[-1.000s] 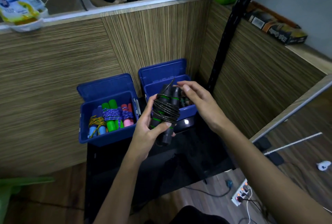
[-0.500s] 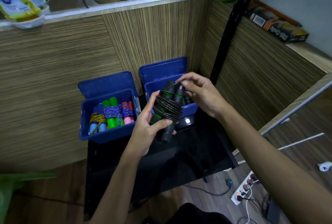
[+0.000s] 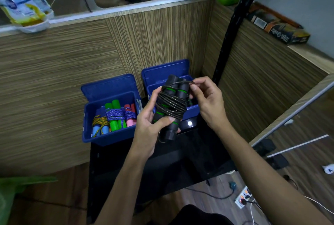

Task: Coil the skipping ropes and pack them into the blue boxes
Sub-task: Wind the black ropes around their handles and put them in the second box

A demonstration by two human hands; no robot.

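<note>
Both hands are raised above the black table [image 3: 126, 159], close together, and between them is a black skipping rope [image 3: 170, 105] with green rings on its handles. Left hand [image 3: 150, 125] grips the lower half of the two handles, thumb across the front and fingers behind. Right hand [image 3: 206, 102] pinches the free end of the black cord with thumb and forefinger, just at the top of the handles, where one loop of cord crosses over. The two handles lie side by side, and their long axis is almost upright, leaning a little to the right at the top; the cord is wound many times across their middle. The bundle is held in the air, in front of the right blue box [image 3: 191, 111], not inside it. This box has its lid [image 3: 164, 70] open and leaning on the wooden wall; inside I can see only a bit of something dark with green, mostly hidden behind the bundle. The left blue box [image 3: 108, 137] is also open, and in it lie coiled ropes: one with light blue handles and yellow cord, one with green handles and purple cord, one with pink handles.
</note>
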